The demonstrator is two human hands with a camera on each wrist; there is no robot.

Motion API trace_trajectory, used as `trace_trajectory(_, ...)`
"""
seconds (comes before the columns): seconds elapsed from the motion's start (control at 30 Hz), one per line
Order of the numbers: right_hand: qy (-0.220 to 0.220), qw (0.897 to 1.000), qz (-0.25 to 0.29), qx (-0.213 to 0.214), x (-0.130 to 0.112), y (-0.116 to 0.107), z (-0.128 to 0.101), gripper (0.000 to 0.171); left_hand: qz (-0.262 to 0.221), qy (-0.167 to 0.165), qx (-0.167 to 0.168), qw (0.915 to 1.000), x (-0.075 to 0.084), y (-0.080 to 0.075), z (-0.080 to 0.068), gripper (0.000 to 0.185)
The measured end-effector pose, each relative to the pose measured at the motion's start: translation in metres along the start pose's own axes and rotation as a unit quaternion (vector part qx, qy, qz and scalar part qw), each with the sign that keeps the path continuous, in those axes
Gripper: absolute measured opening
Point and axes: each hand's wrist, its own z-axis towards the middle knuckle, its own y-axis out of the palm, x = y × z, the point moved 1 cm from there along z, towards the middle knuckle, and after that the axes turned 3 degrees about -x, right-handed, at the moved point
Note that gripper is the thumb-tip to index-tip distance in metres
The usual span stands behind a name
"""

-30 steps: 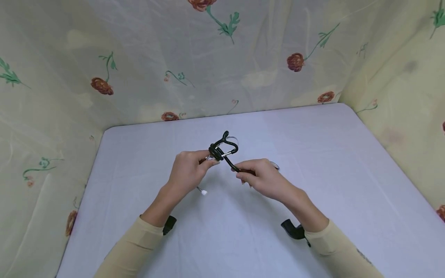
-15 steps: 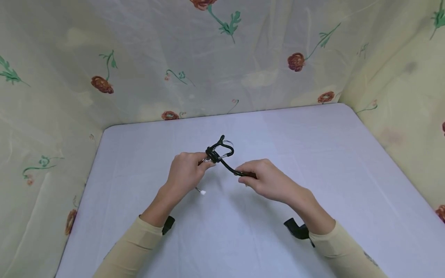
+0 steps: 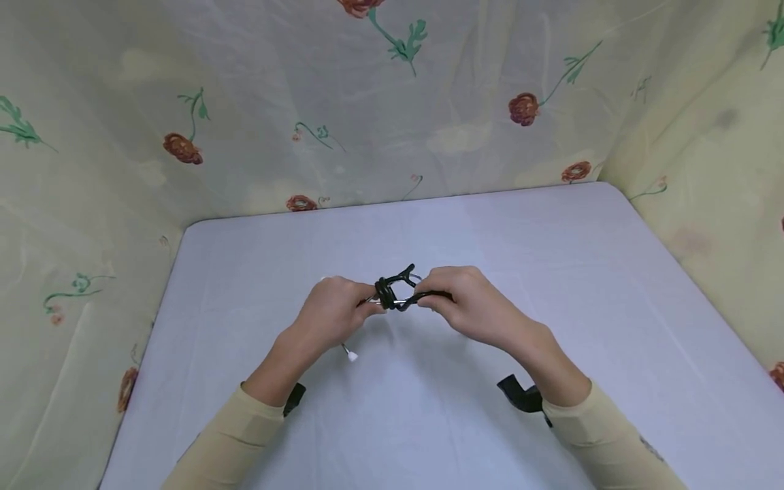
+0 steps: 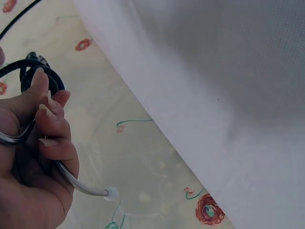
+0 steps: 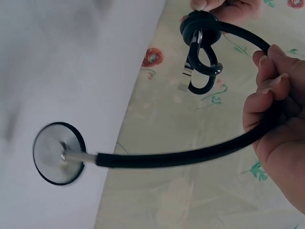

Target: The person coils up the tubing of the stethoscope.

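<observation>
2 hands [image 3: 398, 309] closer together now, stethoscope [image 3: 397, 292] coil lower.

Stethoscope [image 3: 397, 294] between left hand [image 3: 333, 313] and right hand [image 3: 471, 306] — above the table [image 3: 551, 272]; curtain [image 3: 367, 102] behind.

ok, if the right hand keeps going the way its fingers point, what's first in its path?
Likely the wound knot of black stethoscope tubing just beyond the right hand, then the left hand gripping it. Depth is unclear.
</observation>
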Motion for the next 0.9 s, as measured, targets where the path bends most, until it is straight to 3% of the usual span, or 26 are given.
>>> trace_trajectory(0.2, -0.012, 1.000, 0.025, 0.014, 0.001, -0.001, 0.008, 0.008, -0.004, 0.058, -0.031, 0.9978, 0.007, 0.000, -0.004, 0.019)
trace_trajectory(0.37, -0.014, 0.999, 0.033, 0.011, 0.003, -0.002, 0.013, 0.005, 0.005, 0.081, -0.043, 0.9957, 0.014, -0.001, -0.007, 0.017)
trace_trajectory(0.9, 0.058, 0.994, 0.090, -0.032, 0.026, -0.004, 0.017, 0.003, -0.010, 0.176, -0.019, 0.9841, 0.023, -0.005, -0.012, 0.012)
